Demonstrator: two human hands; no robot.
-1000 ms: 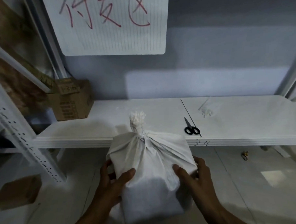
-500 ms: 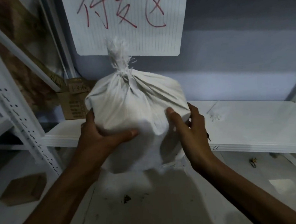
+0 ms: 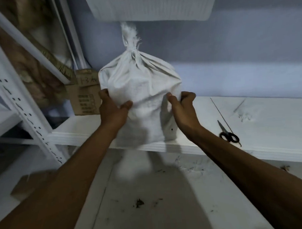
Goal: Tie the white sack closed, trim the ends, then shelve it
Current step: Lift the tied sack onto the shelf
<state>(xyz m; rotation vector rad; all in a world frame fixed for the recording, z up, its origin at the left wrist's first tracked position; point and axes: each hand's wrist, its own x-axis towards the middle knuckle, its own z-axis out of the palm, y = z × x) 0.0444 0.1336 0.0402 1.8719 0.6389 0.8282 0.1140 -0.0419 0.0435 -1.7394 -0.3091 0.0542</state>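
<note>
The white sack [image 3: 140, 83] stands upright on the white shelf [image 3: 209, 146], its base near the front edge. Its neck is knotted, with a short frayed tuft [image 3: 129, 35] sticking up above the knot. My left hand [image 3: 112, 107] grips the sack's left side, thumb across the front. On the right flank my right hand [image 3: 181, 104] pinches the cloth with curled fingers. Black-handled scissors [image 3: 227, 134] lie on the shelf to the right of the sack.
A cardboard box [image 3: 84, 95] sits at the shelf's left end, just behind the sack. A perforated white upright [image 3: 24, 112] rises at left. A paper sign [image 3: 151, 5] hangs on the wall above. Fibre scraps and debris litter the floor [image 3: 151, 193] below.
I have lifted the sack from the floor and set it down on the shelf. Both hands stayed on its sides, and the right hand now pinches the cloth.
</note>
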